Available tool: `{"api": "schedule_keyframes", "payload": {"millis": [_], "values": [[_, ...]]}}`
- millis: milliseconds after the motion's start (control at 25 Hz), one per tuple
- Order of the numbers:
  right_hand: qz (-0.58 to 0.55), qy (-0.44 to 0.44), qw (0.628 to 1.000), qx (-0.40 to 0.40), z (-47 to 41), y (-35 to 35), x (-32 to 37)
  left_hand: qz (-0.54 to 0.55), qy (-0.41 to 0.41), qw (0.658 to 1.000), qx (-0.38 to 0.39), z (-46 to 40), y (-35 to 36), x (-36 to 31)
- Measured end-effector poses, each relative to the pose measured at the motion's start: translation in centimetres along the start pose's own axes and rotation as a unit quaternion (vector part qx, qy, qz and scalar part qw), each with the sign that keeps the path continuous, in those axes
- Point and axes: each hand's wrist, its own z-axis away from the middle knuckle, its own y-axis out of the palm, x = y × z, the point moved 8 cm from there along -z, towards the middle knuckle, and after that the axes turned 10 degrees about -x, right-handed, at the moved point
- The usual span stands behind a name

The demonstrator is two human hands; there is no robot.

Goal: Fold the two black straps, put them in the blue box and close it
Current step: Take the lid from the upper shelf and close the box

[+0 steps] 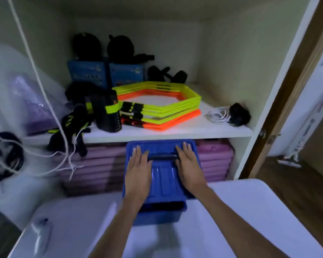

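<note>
A white cupboard (268, 86) filled the upper frame, its shelf (175, 132) carrying stacked yellow and orange hexagon rings (162, 107) at centre and black gear to the left, with pink mats (214, 159) stacked below. A white table (241, 220) spread across the bottom of the frame, and at lower centre the box (162, 183) stood on its far edge, lid (161, 175) on top. The left hand (138, 174) and right hand (189, 170) lay flat on the lid, fingers straight, either side of its black handle (163, 156); the straps could not be seen.
</note>
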Motion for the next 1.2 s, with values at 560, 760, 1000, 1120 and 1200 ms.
{"api": "schedule_keyframes", "payload": {"millis": [560, 760, 1000, 1120, 1200], "values": [[0.043, 0.05, 0.984, 0.164, 4.3, 16.4, -8.0, -0.039, -0.099, 0.984, 0.146, 6.3, 12.5, 12.7], [0.087, 0.028, 0.991, 0.1, 3.2, 17.3, -8.8, -0.076, -0.098, 0.982, 0.143, 5.9, 13.4, 12.8], [0.102, 0.049, 0.985, 0.129, 3.4, 18.1, -8.9, -0.151, -0.102, 0.972, 0.151, 4.5, 14.1, 13.2], [0.133, 0.021, 0.979, 0.153, 4.0, 18.5, -8.6, -0.222, -0.067, 0.959, 0.16, 4.2, 14.3, 13.2], [0.137, 0.023, 0.98, 0.143, 4.6, 18.4, -8.6, -0.201, -0.067, 0.965, 0.155, 3.8, 13.4, 13.7]]}}
